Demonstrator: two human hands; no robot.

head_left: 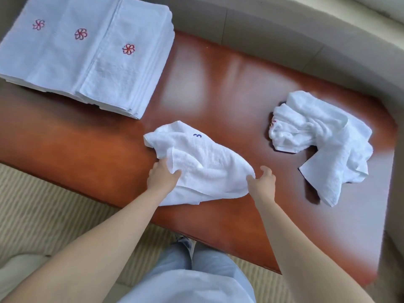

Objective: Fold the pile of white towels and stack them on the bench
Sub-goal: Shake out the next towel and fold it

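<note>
While both bare arms reach over the near edge of a polished reddish-brown bench, a person works on a crumpled white towel lying near the middle of that edge, part of it hanging just past the rim. The left hand grips the towel's left side, cloth bunched between thumb and curled fingers. The right hand meets the towel's right end, fingers loosely curled with the thumb raised; whether it actually pinches the fabric cannot be told. A small blue mark shows on the towel's upper fold. Toward the bench's right end lies a second unfolded towel, well apart from the first, twisted and rumpled. At the far left corner sits a neat stack of folded towels, overlapped so that three red flower emblems show. Pale blue trousers and ribbed beige carpet appear below the bench.
</note>
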